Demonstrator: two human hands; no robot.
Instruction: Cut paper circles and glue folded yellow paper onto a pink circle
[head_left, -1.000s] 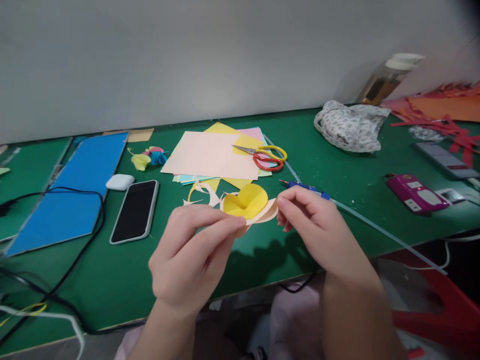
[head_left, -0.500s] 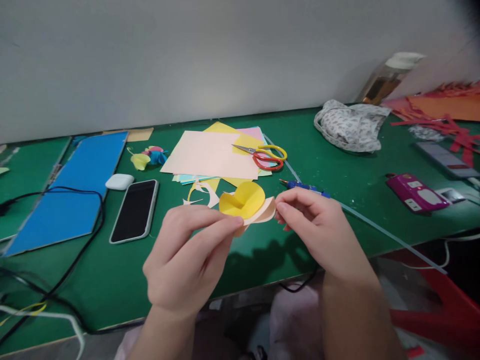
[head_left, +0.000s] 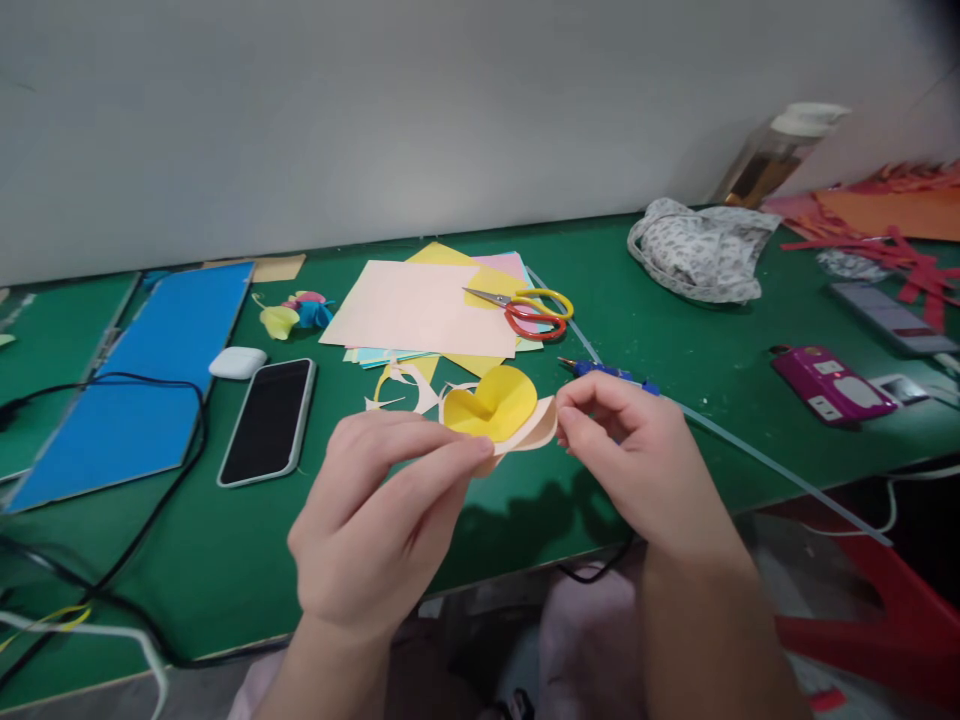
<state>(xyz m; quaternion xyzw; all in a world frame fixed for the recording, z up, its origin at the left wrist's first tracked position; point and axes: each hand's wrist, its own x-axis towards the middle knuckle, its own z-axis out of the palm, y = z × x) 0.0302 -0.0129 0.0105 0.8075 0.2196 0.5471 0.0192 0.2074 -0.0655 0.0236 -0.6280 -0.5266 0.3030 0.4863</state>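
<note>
Between thumb and fingers, my left hand [head_left: 386,520] pinches a folded yellow paper piece [head_left: 506,402], roughly heart-shaped, together with a curved peach paper piece [head_left: 538,430] beneath it. At the right end of the peach paper, the fingertips of my right hand [head_left: 637,455] are closed on its edge. Both papers are held above the green table. Just beyond my right hand lies a blue pen [head_left: 600,371], partly covered by the fingers. Scissors [head_left: 525,310] with yellow and red handles rest on a stack of coloured paper [head_left: 412,305].
Paper offcuts [head_left: 412,385] lie behind my left hand. To the left are a phone [head_left: 268,422], a white case [head_left: 238,363], small paper shapes [head_left: 279,320], a blue board [head_left: 165,370] and cables [head_left: 176,490]. Rightward are a patterned cloth [head_left: 701,250], a purple device [head_left: 829,385] and a bottle [head_left: 780,155].
The yellow and peach papers have shifted slightly to the right. Both hands keep their pinch, and the things on the table stay where they were.
</note>
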